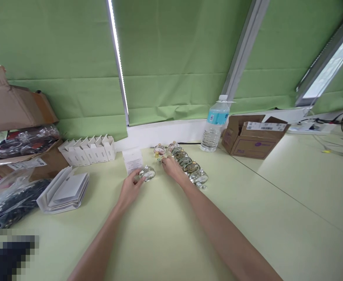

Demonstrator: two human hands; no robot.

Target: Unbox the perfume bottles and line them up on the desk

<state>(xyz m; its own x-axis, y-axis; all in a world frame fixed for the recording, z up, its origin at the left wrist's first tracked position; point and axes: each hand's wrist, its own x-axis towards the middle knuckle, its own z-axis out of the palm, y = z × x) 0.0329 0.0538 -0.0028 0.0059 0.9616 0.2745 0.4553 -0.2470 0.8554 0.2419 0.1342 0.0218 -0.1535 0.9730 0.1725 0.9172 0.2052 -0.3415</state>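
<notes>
My left hand (131,185) grips a rounded clear glass bottle (147,173), which looks like a small perfume bottle, by its left side. Just behind it stands a white printed card or box (133,160). My right hand (171,168) has its fingers drawn together beside a small silver cap (159,161) and a gold cap (156,155). Whatever those fingertips pinch is hidden. Along the right forearm runs a row of similar glass bottles (191,167) with ornate fronts, and another bottle (160,149) sits at the back near the wall.
Several white boxes (91,150) stand in a row at left, before a stack of flattened white cartons (69,191). Cardboard boxes (16,101) and plastic-bagged goods (13,203) fill the far left. A water bottle (214,127) and an open carton (253,142) stand back right.
</notes>
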